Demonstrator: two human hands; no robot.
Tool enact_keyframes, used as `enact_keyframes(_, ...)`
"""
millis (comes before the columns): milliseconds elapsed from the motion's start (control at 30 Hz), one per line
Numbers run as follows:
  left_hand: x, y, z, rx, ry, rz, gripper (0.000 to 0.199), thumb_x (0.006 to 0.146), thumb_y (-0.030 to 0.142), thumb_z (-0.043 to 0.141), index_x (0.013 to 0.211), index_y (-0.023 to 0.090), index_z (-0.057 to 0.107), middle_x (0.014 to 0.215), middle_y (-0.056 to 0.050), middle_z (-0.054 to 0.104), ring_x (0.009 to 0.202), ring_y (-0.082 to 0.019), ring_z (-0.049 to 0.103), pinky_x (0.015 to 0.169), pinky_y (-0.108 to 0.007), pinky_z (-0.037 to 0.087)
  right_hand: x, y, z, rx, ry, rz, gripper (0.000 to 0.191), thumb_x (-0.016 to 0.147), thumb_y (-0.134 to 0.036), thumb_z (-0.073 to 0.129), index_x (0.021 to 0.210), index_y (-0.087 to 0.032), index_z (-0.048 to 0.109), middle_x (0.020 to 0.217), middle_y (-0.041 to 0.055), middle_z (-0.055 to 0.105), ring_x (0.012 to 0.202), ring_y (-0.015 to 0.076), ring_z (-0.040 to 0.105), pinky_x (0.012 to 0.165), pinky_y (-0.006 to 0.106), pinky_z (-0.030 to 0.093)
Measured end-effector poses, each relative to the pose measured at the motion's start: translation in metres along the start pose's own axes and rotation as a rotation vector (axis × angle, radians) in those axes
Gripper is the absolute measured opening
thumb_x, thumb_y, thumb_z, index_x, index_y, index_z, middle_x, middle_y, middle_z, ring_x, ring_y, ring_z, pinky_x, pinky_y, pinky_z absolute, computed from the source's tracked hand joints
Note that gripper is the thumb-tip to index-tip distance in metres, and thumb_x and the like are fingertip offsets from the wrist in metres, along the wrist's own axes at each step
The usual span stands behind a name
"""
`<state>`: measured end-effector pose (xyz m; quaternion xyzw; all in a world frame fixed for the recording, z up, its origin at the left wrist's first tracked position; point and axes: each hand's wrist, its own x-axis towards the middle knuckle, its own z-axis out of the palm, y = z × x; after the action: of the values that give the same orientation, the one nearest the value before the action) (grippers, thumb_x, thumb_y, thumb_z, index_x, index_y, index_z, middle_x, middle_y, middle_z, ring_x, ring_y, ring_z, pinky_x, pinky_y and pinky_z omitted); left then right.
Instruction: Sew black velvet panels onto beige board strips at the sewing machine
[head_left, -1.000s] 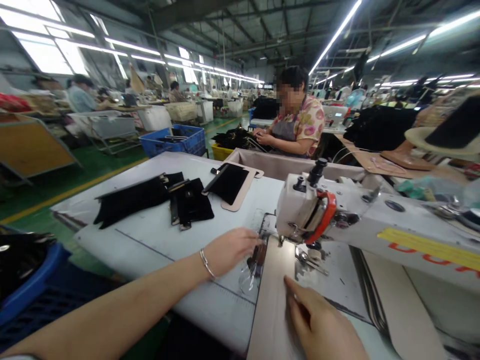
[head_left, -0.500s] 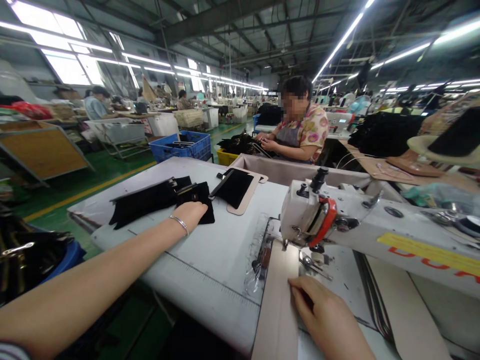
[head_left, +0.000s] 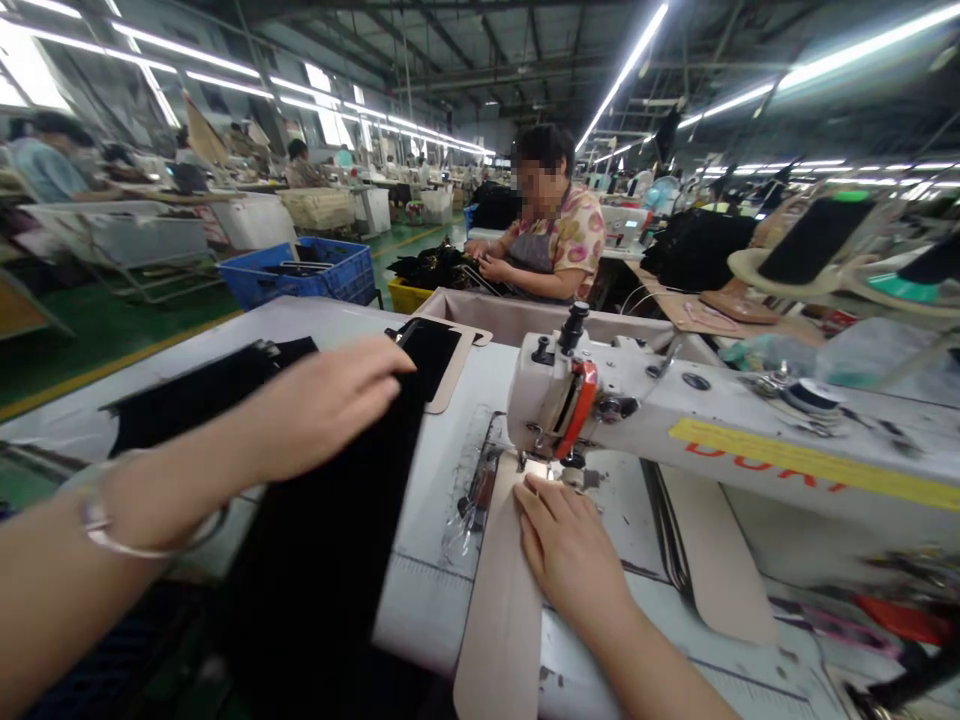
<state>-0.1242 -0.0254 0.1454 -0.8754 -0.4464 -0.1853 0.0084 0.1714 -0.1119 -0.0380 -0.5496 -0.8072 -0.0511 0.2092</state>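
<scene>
My left hand (head_left: 337,405), slightly smeared by motion, is closed on the top edge of a long black fabric piece (head_left: 330,550), which hangs down over the table's near edge. My right hand (head_left: 574,540) lies with its fingers flat on a beige panel (head_left: 499,590), close to the needle of a white sewing machine (head_left: 555,390). The panel's far end sits under the presser foot. Behind my left hand, another black piece (head_left: 435,350) rests on a beige panel with rounded corners. A dark pile of fabric pieces (head_left: 187,395) lies to the left of it.
Beige panels (head_left: 712,550) lie stacked under the machine arm. Beyond the table, a co-worker (head_left: 559,220) handles pieces over a yellow crate (head_left: 412,295). A blue crate (head_left: 300,275) stands at the far left. Black thread spools (head_left: 814,240) stand at the right.
My left hand has lifted a black piece off the table and drawn it nearer. My right hand has moved up the beige panel, fingers flattened near the needle. The view has turned right.
</scene>
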Motion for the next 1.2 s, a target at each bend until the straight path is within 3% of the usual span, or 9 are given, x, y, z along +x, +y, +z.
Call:
enact_keyframes(67, 0.014, 0.018, 0.063, -0.297, -0.315, 0.175, 0.034, 0.099, 0.032, 0.039, 0.113, 0.019, 0.067, 0.105, -0.006, 0.064, 0.095, -0.018, 0.059, 0.091, -0.03, 0.048, 0.0, -0.001, -0.003, 0.011, -0.015, 0.011, 0.039, 0.095, -0.019, 0.051, 0.134, -0.021, 0.053, 0.137, 0.0081, 0.055, 0.118, 0.027, 0.05, 0.098, 0.045, 0.042)
enact_keyframes(100, 0.02, 0.025, 0.093, -0.401, -0.372, 0.186, 0.032, 0.099, 0.031, 0.041, 0.109, 0.02, 0.07, 0.099, -0.005, 0.065, 0.092, -0.017, 0.06, 0.089, -0.029, 0.048, 0.0, -0.001, -0.004, 0.016, -0.024, 0.013, 0.04, 0.095, -0.02, 0.051, 0.135, -0.021, 0.053, 0.138, 0.008, 0.054, 0.118, 0.0273, 0.05, 0.098, 0.045, 0.042)
enact_keyframes(167, 0.028, 0.036, 0.138, -0.493, -0.374, 0.142, 0.025, 0.095, 0.027, 0.051, 0.104, 0.02, 0.073, 0.093, -0.004, 0.067, 0.087, -0.016, 0.061, 0.083, -0.027, 0.047, 0.001, -0.002, -0.005, 0.03, -0.046, 0.02, 0.04, 0.096, -0.02, 0.05, 0.136, -0.02, 0.051, 0.139, 0.0078, 0.053, 0.118, 0.0276, 0.049, 0.097, 0.045, 0.041)
enact_keyframes(267, 0.034, 0.046, 0.169, -0.539, -0.339, 0.012, 0.016, 0.088, 0.023, 0.06, 0.097, 0.018, 0.072, 0.085, -0.002, 0.068, 0.078, -0.015, 0.062, 0.073, -0.025, 0.045, 0.001, -0.003, -0.006, 0.055, -0.066, 0.066, 0.04, 0.096, -0.019, 0.046, 0.136, -0.014, 0.05, 0.13, 0.0108, 0.057, 0.112, 0.0277, 0.051, 0.094, 0.045, 0.041)
enact_keyframes(433, 0.045, 0.054, 0.175, -0.516, -0.347, -0.019, 0.009, 0.082, 0.022, 0.062, 0.081, 0.016, 0.068, 0.075, -0.001, 0.067, 0.069, -0.015, 0.06, 0.062, -0.023, 0.04, 0.002, -0.004, -0.005, 0.051, -0.075, 0.068, 0.044, 0.096, -0.019, 0.045, 0.14, -0.014, 0.045, 0.134, 0.0116, 0.054, 0.11, 0.0287, 0.049, 0.093, 0.046, 0.041)
enact_keyframes(667, 0.052, 0.062, 0.174, -0.455, -0.33, -0.023, 0.008, 0.08, 0.018, 0.059, 0.076, 0.014, 0.065, 0.068, -0.002, 0.064, 0.062, -0.014, 0.056, 0.057, -0.025, 0.033, 0.002, -0.003, -0.004, 0.025, -0.087, 0.062, 0.053, 0.096, -0.02, 0.045, 0.148, -0.012, 0.037, 0.137, 0.0142, 0.051, 0.112, 0.0301, 0.048, 0.093, 0.047, 0.042)
enact_keyframes(900, 0.053, 0.064, 0.176, -0.427, -0.296, -0.046, 0.012, 0.082, 0.017, 0.056, 0.077, 0.013, 0.066, 0.073, -0.004, 0.067, 0.066, -0.016, 0.059, 0.061, -0.027, 0.038, 0.002, -0.002, -0.004, 0.043, -0.084, 0.064, 0.051, 0.095, -0.02, 0.048, 0.144, -0.014, 0.042, 0.138, 0.0128, 0.052, 0.113, 0.0295, 0.049, 0.094, 0.047, 0.043)
enact_keyframes(1067, 0.044, 0.064, 0.179, -0.374, -0.224, -0.027, 0.013, 0.087, 0.017, 0.057, 0.093, 0.014, 0.068, 0.091, -0.007, 0.07, 0.085, -0.021, 0.064, 0.078, -0.032, 0.049, 0.002, -0.002, -0.005, 0.05, -0.078, 0.065, 0.049, 0.096, -0.02, 0.046, 0.144, -0.013, 0.042, 0.14, 0.0115, 0.05, 0.116, 0.0294, 0.047, 0.097, 0.047, 0.042)
enact_keyframes(1200, 0.013, 0.066, 0.175, -0.254, -0.151, 0.212, 0.017, 0.094, 0.018, 0.054, 0.104, 0.016, 0.067, 0.118, -0.008, 0.065, 0.116, -0.024, 0.056, 0.105, -0.041, 0.044, -0.001, -0.003, -0.006, 0.081, -0.073, 0.075, 0.044, 0.098, -0.022, 0.044, 0.142, -0.017, 0.046, 0.134, 0.0098, 0.053, 0.114, 0.0278, 0.048, 0.099, 0.046, 0.041)
